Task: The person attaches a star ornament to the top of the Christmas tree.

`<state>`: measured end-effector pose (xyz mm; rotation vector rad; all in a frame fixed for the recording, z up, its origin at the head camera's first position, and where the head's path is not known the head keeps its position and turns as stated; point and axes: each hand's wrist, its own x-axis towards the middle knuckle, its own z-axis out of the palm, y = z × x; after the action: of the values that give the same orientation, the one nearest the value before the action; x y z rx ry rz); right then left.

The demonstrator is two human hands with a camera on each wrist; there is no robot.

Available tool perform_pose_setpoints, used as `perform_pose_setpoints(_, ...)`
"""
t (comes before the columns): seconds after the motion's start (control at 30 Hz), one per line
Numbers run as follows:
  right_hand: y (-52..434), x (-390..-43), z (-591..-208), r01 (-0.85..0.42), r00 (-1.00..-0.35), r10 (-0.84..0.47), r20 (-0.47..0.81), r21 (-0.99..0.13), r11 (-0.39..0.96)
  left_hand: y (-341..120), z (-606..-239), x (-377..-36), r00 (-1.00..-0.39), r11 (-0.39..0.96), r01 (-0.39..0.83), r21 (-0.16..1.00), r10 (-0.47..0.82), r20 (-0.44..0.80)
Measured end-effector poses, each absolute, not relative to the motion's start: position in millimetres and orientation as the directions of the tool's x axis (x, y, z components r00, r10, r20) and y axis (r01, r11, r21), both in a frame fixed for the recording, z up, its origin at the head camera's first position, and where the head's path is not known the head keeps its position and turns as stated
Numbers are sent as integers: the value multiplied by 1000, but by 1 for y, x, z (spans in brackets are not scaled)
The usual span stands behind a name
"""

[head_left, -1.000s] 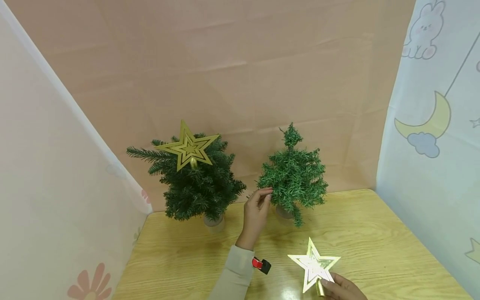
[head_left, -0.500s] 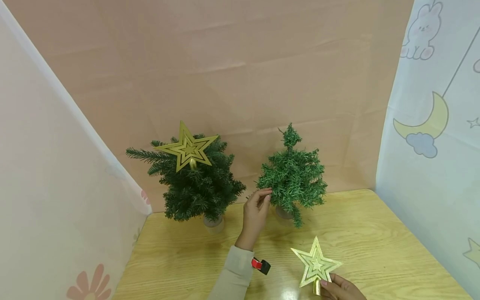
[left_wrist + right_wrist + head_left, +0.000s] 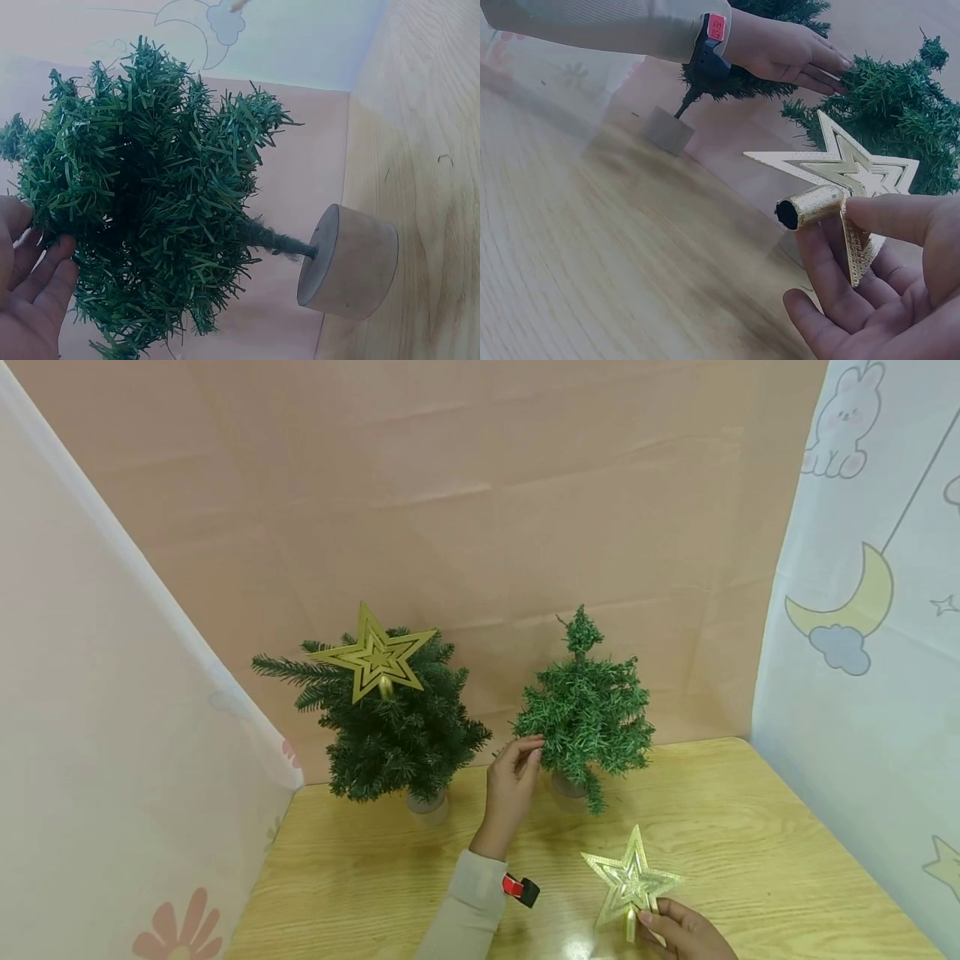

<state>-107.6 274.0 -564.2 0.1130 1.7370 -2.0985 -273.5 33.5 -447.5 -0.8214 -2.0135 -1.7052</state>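
My right hand (image 3: 686,931) pinches a gold star tree topper (image 3: 632,881) beside its tube stem, low over the table's front right. In the right wrist view the stem's hollow end (image 3: 786,214) faces the camera, and the thumb lies against the star. My left hand (image 3: 512,789) holds the left side branches of the small light green Christmas tree (image 3: 588,718), which has a bare top; the fingertips are partly hidden in the needles in the left wrist view. This tree stands upright on a round wooden base (image 3: 349,262).
A darker Christmas tree (image 3: 405,743) stands at the left, a gold star (image 3: 378,656) leaning on its top. Its round base (image 3: 427,806) rests on the wooden table (image 3: 337,877). A peach cloth (image 3: 480,510) hangs behind, with patterned white panels (image 3: 847,735) at both sides.
My right hand has turned the star and raised it slightly, so its glare has faded and its stem now points straighter down. The left hand stays at the light green tree.
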Motion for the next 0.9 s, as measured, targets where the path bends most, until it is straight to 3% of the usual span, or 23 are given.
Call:
perform_pose_setpoints(0.3,273,-111,-545,318,-928,-264,-264,-930,-186,34,-447,-274,-752,113,655,747,194,630)
perform_pose_setpoints(0.9,264,-121,-508,273,-962,-53,-269,-958,-90,34,-474,-296,-774,140,629,765,206,599)
